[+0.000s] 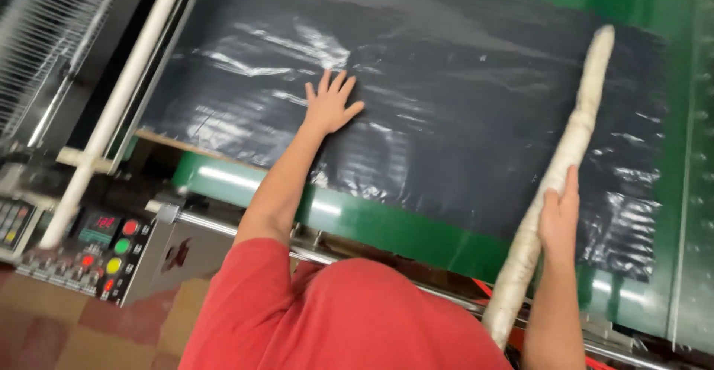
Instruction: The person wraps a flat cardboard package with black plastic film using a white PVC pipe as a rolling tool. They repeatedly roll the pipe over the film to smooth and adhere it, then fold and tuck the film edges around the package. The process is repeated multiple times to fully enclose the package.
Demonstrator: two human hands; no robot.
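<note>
Nearest to me, my red sleeve (335, 318) is filling the bottom of the view. Just beyond it, my right hand (559, 217) is wrapping around a long pale roll (561, 169), fingers closed on its lower part; the roll is lying at a slant across the right edge of the black plastic sheet (446, 117), its far tip pointing up and away from me and its near end reaching past the table's edge. To my left, a control panel (104, 255) with red, green and yellow buttons is sitting below the table's green front edge (357, 217). Farther out, my left hand (329, 106) is lying flat on the black sheet with fingers spread, gripping nothing, well apart from my right. The sheet is spreading, wrinkled and shiny, over the green table. At far left, a white pipe (126, 87) is running diagonally.
</note>
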